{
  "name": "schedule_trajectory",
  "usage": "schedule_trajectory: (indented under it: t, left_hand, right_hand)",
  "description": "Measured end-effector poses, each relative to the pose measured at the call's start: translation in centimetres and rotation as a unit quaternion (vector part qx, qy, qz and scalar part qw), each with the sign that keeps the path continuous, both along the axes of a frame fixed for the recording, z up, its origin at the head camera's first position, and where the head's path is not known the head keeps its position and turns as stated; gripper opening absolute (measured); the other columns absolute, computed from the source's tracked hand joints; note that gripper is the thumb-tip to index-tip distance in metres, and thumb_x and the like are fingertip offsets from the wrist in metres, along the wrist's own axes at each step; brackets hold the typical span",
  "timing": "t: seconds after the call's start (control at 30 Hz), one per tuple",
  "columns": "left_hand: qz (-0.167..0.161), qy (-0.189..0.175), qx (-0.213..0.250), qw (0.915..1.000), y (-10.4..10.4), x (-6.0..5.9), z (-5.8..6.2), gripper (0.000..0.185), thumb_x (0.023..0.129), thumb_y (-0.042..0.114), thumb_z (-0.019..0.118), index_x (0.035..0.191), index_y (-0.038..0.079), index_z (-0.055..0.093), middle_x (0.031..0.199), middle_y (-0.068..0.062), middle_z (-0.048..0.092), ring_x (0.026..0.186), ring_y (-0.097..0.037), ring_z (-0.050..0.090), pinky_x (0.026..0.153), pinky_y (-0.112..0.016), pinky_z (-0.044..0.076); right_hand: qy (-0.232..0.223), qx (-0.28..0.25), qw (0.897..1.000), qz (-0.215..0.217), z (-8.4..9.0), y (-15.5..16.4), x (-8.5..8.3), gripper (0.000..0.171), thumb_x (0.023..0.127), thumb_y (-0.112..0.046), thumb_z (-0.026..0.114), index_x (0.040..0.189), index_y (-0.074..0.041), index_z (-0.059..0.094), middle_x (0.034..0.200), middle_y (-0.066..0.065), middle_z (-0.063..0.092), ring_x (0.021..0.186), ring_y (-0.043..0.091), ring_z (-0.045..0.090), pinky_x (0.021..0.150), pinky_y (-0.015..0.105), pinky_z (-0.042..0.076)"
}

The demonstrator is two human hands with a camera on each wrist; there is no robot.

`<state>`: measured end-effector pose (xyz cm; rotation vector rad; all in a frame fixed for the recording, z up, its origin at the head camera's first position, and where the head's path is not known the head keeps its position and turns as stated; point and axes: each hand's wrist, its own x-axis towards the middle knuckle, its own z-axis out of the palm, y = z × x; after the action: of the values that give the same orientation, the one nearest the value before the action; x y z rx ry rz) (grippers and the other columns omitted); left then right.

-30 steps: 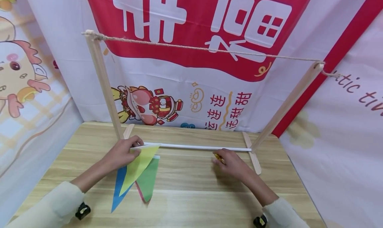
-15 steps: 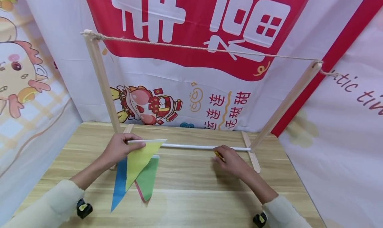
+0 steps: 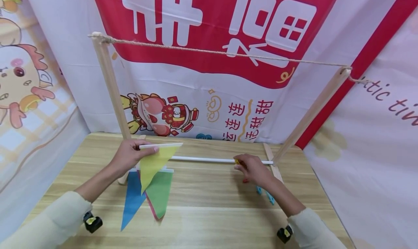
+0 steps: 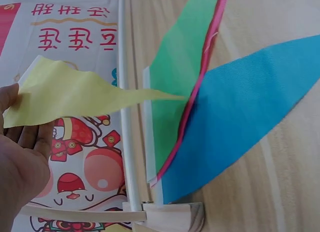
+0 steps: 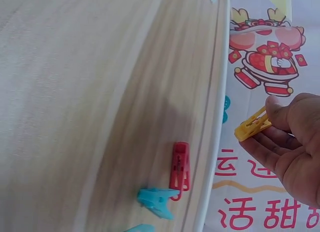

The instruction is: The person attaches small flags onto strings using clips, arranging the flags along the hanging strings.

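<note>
My left hand (image 3: 130, 155) pinches the white top edge of a yellow triangular flag (image 3: 156, 162) and holds it lifted off the table; the same yellow flag (image 4: 75, 94) hangs from my fingers in the left wrist view. Green (image 3: 160, 192), pink and blue flags (image 3: 132, 200) lie flat beneath it. My right hand (image 3: 253, 169) pinches a yellow clothespin (image 5: 252, 124) near the right end of a white rod (image 3: 205, 159). A red clothespin (image 5: 179, 166) and light blue clothespins (image 5: 156, 200) lie on the table under that hand.
A wooden frame stands on the table (image 3: 209, 212): two slanted posts (image 3: 112, 89) (image 3: 311, 114) with a rope (image 3: 228, 54) stretched between their tops. Printed banners close in the back and both sides.
The left hand has raised the yellow flag off the pile. The right hand has lifted with the yellow clothespin, uncovering the red and blue clothespins on the table.
</note>
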<state>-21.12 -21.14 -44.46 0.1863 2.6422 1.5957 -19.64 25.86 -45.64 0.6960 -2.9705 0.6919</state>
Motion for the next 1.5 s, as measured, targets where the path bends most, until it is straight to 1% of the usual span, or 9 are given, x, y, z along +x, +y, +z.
schedule_trajectory:
  t: [0.3,0.47,0.67,0.83,0.9,1.0,1.1,1.33,1.5]
  left_hand:
    - [0.007,-0.012,0.009,0.9999,0.1,-0.5,0.8,0.047,0.103,0.051,0.083,0.127,0.010,0.086,0.124,-0.009,0.084,0.112,-0.019,0.069,0.098,-0.030,0.057]
    - [0.007,-0.016,0.026,0.9995,0.2,-0.6,1.3,0.050,0.104,0.051,0.082,0.131,0.008,0.083,0.121,-0.004,0.080,0.108,-0.022,0.060,0.087,-0.031,0.054]
    - [-0.006,0.006,0.049,0.9988,0.4,-0.9,2.1,0.048,0.108,0.044,0.079,0.136,0.005,0.080,0.129,0.003,0.076,0.110,-0.011,0.066,0.091,-0.021,0.059]
    - [-0.005,0.009,0.054,0.9985,0.3,-1.1,2.8,0.050,0.109,0.040,0.078,0.142,0.003,0.077,0.094,0.003,0.057,0.092,-0.015,0.050,0.074,-0.024,0.049]
    - [0.001,0.005,0.059,0.9983,0.2,-1.2,3.0,0.048,0.109,0.040,0.079,0.138,0.001,0.078,0.085,0.002,0.049,0.086,-0.016,0.046,0.071,-0.027,0.046]
    - [0.016,-0.001,0.067,0.9976,0.1,-1.4,3.2,0.043,0.107,0.042,0.081,0.114,-0.001,0.081,0.074,0.006,0.048,0.079,-0.014,0.045,0.069,-0.029,0.045]
    - [0.031,-0.001,0.074,0.9968,0.0,-1.7,3.4,0.041,0.106,0.044,0.081,0.101,0.003,0.077,0.071,0.008,0.049,0.078,-0.014,0.045,0.069,-0.029,0.045]
    - [0.035,0.014,0.081,0.9960,0.2,-2.0,4.4,0.056,0.106,0.046,0.081,0.137,-0.002,0.077,0.084,0.015,0.070,0.088,-0.010,0.059,0.078,-0.020,0.056]
    - [0.038,0.023,0.092,0.9948,0.6,-2.2,4.9,0.054,0.106,0.043,0.082,0.136,-0.001,0.077,0.083,0.015,0.070,0.087,-0.010,0.057,0.079,-0.021,0.055]
  right_hand:
    - [0.000,-0.004,1.000,-0.002,1.1,-0.2,-0.6,0.030,0.111,-0.011,0.072,0.137,0.005,0.074,0.119,0.016,0.081,0.098,0.021,0.076,0.086,0.041,0.068]
    - [0.006,-0.004,1.000,0.000,1.9,-0.5,-0.7,0.028,0.112,-0.010,0.071,0.136,0.004,0.074,0.115,0.014,0.080,0.097,0.020,0.073,0.086,0.041,0.067]
    - [0.011,-0.024,1.000,0.002,2.5,-0.7,-0.6,0.029,0.111,-0.008,0.071,0.137,0.005,0.072,0.114,0.015,0.078,0.095,0.021,0.074,0.084,0.040,0.068]
    - [0.034,-0.024,0.999,0.015,3.0,-0.8,-0.9,0.028,0.111,-0.008,0.072,0.135,0.005,0.073,0.112,0.014,0.079,0.096,0.020,0.073,0.085,0.041,0.067]
    - [0.042,-0.019,0.999,0.021,3.3,-0.9,-1.1,0.027,0.110,-0.008,0.073,0.134,0.005,0.074,0.108,0.012,0.079,0.093,0.018,0.071,0.083,0.040,0.065]
    - [0.052,-0.014,0.998,0.028,3.8,-1.0,-1.4,0.027,0.110,-0.008,0.074,0.133,0.005,0.075,0.105,0.011,0.078,0.090,0.017,0.068,0.081,0.040,0.063]
    - [0.052,-0.012,0.998,0.029,4.4,-1.2,-1.6,0.027,0.109,-0.007,0.074,0.133,0.005,0.074,0.105,0.011,0.078,0.091,0.017,0.068,0.081,0.042,0.063]
    - [0.063,-0.008,0.997,0.036,5.9,-1.7,-2.0,0.019,0.109,-0.010,0.075,0.124,0.001,0.076,0.102,0.009,0.077,0.092,0.021,0.070,0.085,0.047,0.065]
    - [0.078,-0.008,0.995,0.057,6.9,-1.7,-2.2,0.017,0.110,-0.010,0.074,0.123,0.001,0.076,0.101,0.009,0.076,0.086,0.017,0.065,0.077,0.039,0.060]
